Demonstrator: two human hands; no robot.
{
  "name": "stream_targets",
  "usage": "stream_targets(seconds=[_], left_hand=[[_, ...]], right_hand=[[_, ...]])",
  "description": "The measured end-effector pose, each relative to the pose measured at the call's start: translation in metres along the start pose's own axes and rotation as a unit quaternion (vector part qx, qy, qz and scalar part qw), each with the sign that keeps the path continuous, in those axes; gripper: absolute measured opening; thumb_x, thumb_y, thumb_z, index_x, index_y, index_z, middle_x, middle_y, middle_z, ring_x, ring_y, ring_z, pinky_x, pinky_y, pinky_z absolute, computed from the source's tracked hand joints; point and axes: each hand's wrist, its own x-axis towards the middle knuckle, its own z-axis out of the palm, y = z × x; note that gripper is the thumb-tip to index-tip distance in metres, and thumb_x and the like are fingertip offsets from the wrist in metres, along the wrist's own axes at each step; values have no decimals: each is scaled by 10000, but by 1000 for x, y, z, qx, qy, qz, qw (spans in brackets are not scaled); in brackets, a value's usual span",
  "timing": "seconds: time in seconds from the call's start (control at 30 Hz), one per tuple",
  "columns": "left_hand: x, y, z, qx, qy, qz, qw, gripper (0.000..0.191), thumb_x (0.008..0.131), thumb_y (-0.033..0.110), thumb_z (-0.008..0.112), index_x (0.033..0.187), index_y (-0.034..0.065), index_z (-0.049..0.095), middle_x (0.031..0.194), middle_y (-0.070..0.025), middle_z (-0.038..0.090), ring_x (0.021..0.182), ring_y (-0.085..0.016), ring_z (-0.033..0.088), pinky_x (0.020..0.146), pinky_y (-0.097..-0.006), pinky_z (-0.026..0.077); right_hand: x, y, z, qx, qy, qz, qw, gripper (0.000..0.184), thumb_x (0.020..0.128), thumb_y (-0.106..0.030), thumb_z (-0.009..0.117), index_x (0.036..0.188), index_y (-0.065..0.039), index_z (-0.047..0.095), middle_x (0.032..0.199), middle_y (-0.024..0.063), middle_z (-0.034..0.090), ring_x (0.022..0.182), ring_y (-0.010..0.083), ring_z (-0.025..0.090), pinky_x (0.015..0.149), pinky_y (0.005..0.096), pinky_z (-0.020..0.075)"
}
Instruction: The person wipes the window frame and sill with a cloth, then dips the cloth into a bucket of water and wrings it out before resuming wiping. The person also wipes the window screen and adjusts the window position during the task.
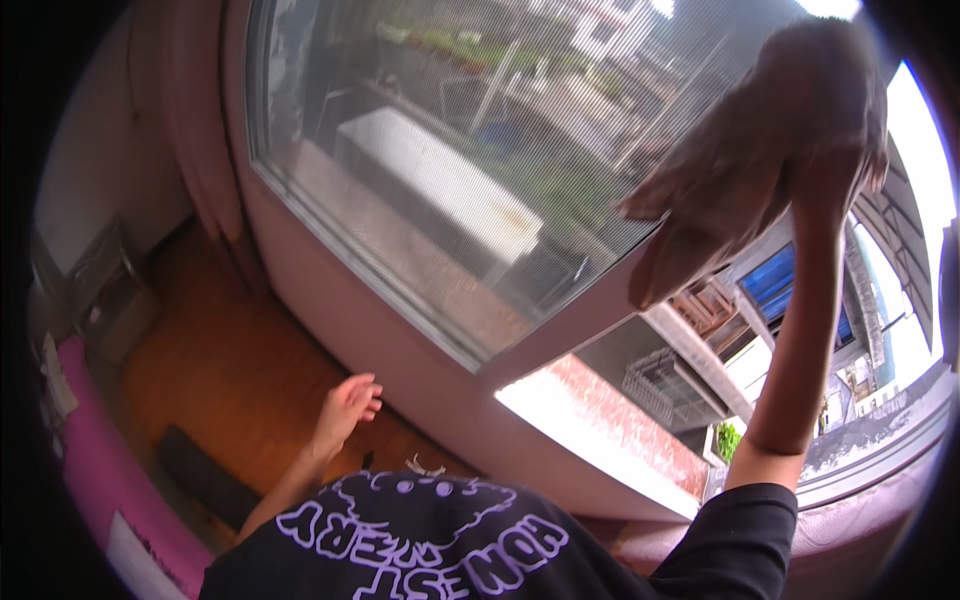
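Raised at the upper right, my right hand [829, 161] has a brown cloth [727, 176] in its grip, and the cloth covers most of the fingers. The cloth hangs in loose folds over the frame edge of a window with a fine screen [450, 172]. Whether it presses on the surface cannot be made out. Lower down, my left hand [349, 412] is empty, its fingers loosely curled and apart, near the pinkish wall [420, 390] under the window.
An open window gap with a bright sill [592, 442] lies below the cloth, with a wire rack [660, 386] outside. A pink curtain [199, 127] hangs at the left. Pink bedding [112, 457] and a dark mat [202, 472] lie by the orange-brown floor [225, 352].
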Motion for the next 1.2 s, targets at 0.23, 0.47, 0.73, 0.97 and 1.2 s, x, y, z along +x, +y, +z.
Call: stream_targets(seconds=[0.23, 0.47, 0.73, 0.97, 1.2], left_hand=[[-1, -17, -8, 17, 7, -24, 1000, 353, 955, 198, 531, 1251, 5, 513, 1072, -94, 645, 837, -121, 623, 695, -243, 514], [-4, -35, -20, 22, 35, -36, 999, 349, 959, 203, 522, 1248, 7, 511, 1092, -96, 635, 854, -135, 622, 719, -260, 516], [-12, -41, -22, 24, 68, -65, 995, 359, 967, 224, 514, 1250, 2, 505, 1106, -105, 621, 875, -143, 612, 738, -269, 508], [-22, -49, -14, 13, 85, -50, 995, 345, 960, 204, 514, 1252, 20, 513, 1092, -98, 636, 847, -132, 620, 701, -255, 509], [-54, -55, -8, 18, 121, -94, 988, 348, 969, 198, 505, 1263, 13, 491, 1116, -112, 613, 892, -149, 612, 742, -274, 511]], right_hand=[[-160, -143, -8, 165, -88, -36, 982, 540, 921, -347, 493, 1374, -73, 389, 1382, 144, 387, 1310, 294, 325, 1087, 456, 248], [-266, -249, 14, 444, -395, -44, 803, 547, 963, -287, 401, 1458, -101, 261, 1496, 106, 262, 1397, 269, 213, 1156, 428, 136], [-336, -339, 52, 566, -511, 62, 644, 375, 852, -269, 548, 1157, -51, 562, 1112, 85, 582, 1085, 224, 507, 960, 355, 380], [-327, -358, 73, 314, -444, -290, 787, 187, 771, -234, 555, 761, -86, 668, 855, 99, 608, 864, 253, 539, 767, 350, 425], [-373, -365, 65, 418, -539, -139, 718, 570, 858, -139, 483, 1377, 54, 348, 1446, 244, 303, 1357, 400, 248, 1148, 450, 159]])
